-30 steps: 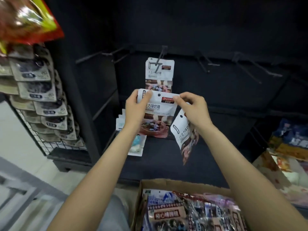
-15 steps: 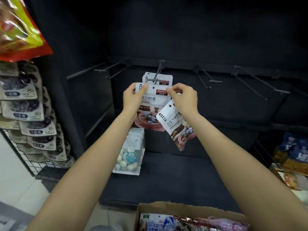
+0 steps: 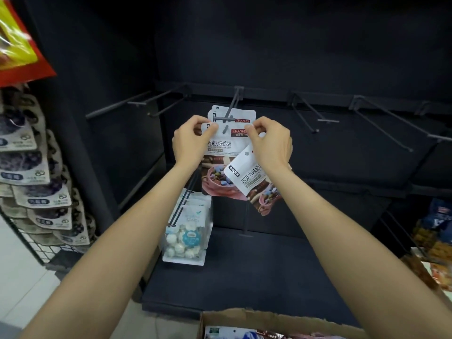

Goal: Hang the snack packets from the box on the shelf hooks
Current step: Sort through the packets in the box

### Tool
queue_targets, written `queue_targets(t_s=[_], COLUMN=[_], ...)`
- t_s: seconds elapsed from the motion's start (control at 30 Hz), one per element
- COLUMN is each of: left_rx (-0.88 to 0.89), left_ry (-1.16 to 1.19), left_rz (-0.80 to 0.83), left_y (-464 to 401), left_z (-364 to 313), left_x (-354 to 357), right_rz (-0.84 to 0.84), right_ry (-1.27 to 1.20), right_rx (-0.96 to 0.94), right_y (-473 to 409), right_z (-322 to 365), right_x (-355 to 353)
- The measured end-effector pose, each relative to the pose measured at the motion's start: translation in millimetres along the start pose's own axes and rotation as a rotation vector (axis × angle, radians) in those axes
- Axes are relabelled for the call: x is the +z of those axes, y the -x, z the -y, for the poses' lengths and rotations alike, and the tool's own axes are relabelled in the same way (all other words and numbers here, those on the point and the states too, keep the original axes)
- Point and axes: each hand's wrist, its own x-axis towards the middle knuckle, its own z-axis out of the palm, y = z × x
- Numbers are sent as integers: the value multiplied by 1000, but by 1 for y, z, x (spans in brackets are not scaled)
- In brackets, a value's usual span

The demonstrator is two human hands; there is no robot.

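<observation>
Both hands are pinching the top corners of 1 chocolate candy packet (image 3: 221, 145), left hand (image 3: 189, 138) and right hand (image 3: 270, 140) holding it flat so its hole is lining up with the centre hook (image 3: 230, 113). The right hand is also gripping 1 spare packet (image 3: 254, 182). At least 2 packets are hanging behind. The box (image 3: 281, 321) is sitting near.

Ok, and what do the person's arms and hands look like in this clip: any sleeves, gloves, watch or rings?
Both forearms are bare right to the bottom of the frame, with no sleeve in view. The left hand and right hand wear no gloves. No watch, band or bracelet shows at either wrist, and no ring shows on the fingers that are visible. No markings or tattoos can be made out.
</observation>
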Motion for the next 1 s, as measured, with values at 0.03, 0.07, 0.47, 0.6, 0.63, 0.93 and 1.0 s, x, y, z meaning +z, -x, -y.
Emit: queue_targets(t_s=[0.03, 0.07, 0.47, 0.6, 0.63, 0.93, 1.0], left_rx=[27, 56, -99, -202, -149, -204, -233], left_ry=[-75, -140, 180, 359, 273, 353, 355], left_rz=[-10, -12, -113, 251, 374, 292, 274], left_y=[-6, -12, 8, 69, 79, 51, 41], left_z=[-1, -2, -9, -23, -25, -44, -46], left_x=[4, 7, 11, -20, -25, -47, -46], right_rz=[-1, -11, -119, -143, -139, 408, 372], right_ry=[5, -2, -216, -300, -315, -796, -791], right_rx=[10, 15, -22, -42, -43, 172, 213], right_y=[-4, -7, 1, 17, 22, 37, 32], right_z=[-1, -3, -9, 0, 3, -2, 3], right_x=[3, 5, 1, 3, 4, -23, -20])
